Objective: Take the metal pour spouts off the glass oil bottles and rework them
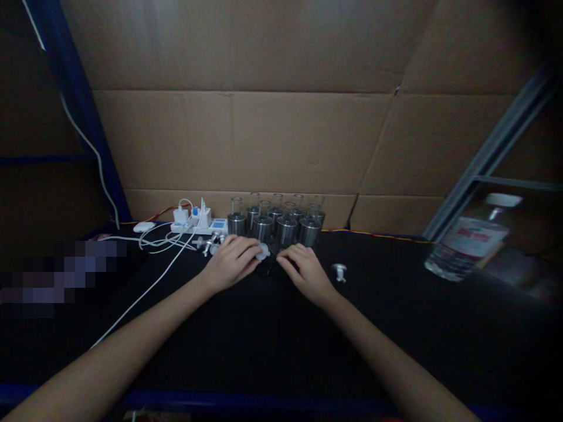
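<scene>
Both my hands rest on the black table [272,340] just in front of a cluster of glass-and-metal vials [275,220]. My left hand [231,261] has its fingers curled around a small round whitish part [263,252]. My right hand [305,266] lies palm down beside it, fingers bent toward a small dark piece [266,269] between the two hands; whether it grips that piece is hidden.
A white power strip [200,224] with plugs and white cables [162,240] sits at the back left. A small white part [339,271] lies right of my right hand. A large clear water bottle [472,237] stands at the right. Cardboard walls close the back.
</scene>
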Available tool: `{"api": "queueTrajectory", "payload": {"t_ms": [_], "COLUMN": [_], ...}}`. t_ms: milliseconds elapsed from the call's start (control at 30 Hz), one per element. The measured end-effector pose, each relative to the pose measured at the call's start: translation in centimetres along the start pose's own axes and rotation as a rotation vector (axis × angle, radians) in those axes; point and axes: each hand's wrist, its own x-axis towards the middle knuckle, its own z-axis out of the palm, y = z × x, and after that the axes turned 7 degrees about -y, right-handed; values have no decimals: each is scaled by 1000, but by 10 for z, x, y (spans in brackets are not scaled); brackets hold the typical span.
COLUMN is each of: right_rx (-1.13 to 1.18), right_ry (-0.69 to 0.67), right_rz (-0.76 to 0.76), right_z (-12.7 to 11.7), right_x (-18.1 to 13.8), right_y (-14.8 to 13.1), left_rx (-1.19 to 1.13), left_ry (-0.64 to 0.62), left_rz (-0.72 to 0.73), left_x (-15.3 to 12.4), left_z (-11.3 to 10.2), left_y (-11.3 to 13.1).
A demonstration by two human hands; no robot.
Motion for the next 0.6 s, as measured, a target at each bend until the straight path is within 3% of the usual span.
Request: {"api": "queueTrajectory", "payload": {"t_ms": [167,367,600], "right_rx": [60,135,82], "right_ry": [171,413,467], "right_rz": [122,226,291], "right_z": [-9,-19,-28], "right_x": [2,-1,-3], "right_y": [13,26,36], "left_rx": [103,189,167], "left_ry": [143,8,-180], "left_rz": [-253,-449,-441], "left_x": [-6,-17,-22], "left_z": [-17,-15,-2], "left_y": [-33,-60,-66]}}
